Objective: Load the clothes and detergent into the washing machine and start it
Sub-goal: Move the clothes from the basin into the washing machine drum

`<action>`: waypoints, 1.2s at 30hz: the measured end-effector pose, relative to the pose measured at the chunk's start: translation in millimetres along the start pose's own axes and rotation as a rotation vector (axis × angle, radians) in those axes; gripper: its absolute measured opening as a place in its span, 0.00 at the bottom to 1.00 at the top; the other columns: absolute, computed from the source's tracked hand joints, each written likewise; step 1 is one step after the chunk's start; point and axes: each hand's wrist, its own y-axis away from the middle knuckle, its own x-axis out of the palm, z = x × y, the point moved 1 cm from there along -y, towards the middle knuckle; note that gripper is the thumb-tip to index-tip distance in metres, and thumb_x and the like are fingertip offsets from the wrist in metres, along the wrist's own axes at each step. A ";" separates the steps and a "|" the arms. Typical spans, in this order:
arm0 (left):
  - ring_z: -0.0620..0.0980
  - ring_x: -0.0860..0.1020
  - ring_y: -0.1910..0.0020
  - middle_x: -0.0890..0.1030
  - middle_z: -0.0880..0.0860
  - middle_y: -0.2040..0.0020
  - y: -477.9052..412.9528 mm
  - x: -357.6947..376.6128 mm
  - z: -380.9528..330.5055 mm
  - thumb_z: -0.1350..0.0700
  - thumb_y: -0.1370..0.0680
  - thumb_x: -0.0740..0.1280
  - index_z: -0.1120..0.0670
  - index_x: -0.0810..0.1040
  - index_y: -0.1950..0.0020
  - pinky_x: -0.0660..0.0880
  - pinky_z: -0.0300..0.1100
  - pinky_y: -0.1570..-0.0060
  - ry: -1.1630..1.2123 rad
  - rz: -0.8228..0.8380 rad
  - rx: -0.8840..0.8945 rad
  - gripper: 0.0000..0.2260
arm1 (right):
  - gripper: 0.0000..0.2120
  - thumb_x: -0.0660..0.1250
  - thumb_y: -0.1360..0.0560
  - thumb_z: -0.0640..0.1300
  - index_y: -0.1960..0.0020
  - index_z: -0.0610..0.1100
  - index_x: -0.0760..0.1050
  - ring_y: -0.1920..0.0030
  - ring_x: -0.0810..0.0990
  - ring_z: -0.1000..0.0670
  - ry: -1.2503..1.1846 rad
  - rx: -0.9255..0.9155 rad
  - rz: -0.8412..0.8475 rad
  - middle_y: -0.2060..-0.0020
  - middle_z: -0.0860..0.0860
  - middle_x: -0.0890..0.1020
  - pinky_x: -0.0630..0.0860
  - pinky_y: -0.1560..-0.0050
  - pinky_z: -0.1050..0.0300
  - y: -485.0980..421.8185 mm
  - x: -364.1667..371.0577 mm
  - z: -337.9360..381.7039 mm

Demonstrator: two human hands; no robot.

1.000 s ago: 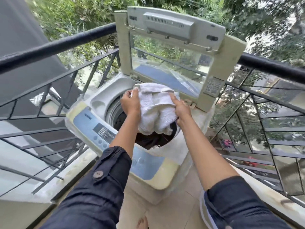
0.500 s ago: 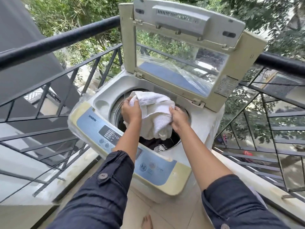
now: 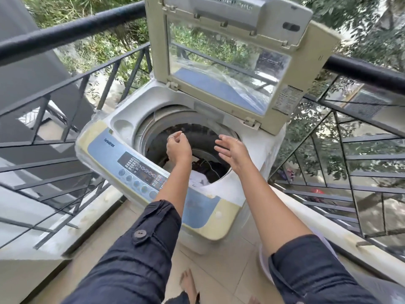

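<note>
The left hand (image 3: 178, 148) and right hand (image 3: 232, 151) hang over the washing machine (image 3: 258, 152) hole, both loose, holding nothing. Clothes (image 3: 208, 170) lie inside.

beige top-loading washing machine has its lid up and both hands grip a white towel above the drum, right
Not quite. In the head view the left hand and right hand hold nothing above the round dark drum; white cloth lies down inside it. The glass-windowed lid of the beige top-loading washing machine is indeed up.
</note>
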 end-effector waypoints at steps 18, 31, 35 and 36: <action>0.46 0.78 0.69 0.80 0.47 0.65 191.4 97.5 69.4 0.59 0.22 0.59 0.51 0.75 0.53 0.76 0.43 0.55 0.134 0.094 0.163 0.06 | 0.13 0.55 0.20 0.52 0.56 0.49 0.74 0.62 0.77 0.56 0.070 0.048 -0.081 0.56 0.53 0.79 0.64 0.58 0.59 66.0 -201.6 -25.5; 0.53 0.79 0.48 0.77 0.50 0.53 280.4 181.9 189.7 0.52 0.24 0.63 0.51 0.76 0.45 0.74 0.46 0.41 -0.111 0.291 -0.041 0.09 | 0.23 0.49 0.18 0.53 0.40 0.37 0.74 0.53 0.77 0.47 -0.049 0.140 -0.324 0.39 0.38 0.78 0.64 0.65 0.63 61.8 -378.4 -102.4; 0.51 0.73 0.48 0.74 0.49 0.49 285.5 210.4 239.3 0.54 0.21 0.60 0.52 0.71 0.38 0.69 0.42 0.45 -0.295 0.359 -0.075 0.12 | 0.26 0.47 0.18 0.53 0.36 0.36 0.73 0.47 0.77 0.46 -0.087 0.160 -0.431 0.40 0.39 0.79 0.64 0.63 0.64 38.0 -428.1 -143.3; 0.52 0.74 0.46 0.75 0.50 0.48 285.3 219.0 253.7 0.53 0.21 0.60 0.52 0.71 0.38 0.69 0.42 0.44 -0.329 0.394 -0.073 0.12 | 0.27 0.47 0.18 0.54 0.36 0.35 0.73 0.46 0.77 0.45 -0.097 0.171 -0.451 0.40 0.38 0.79 0.66 0.62 0.64 31.0 -439.5 -155.4</action>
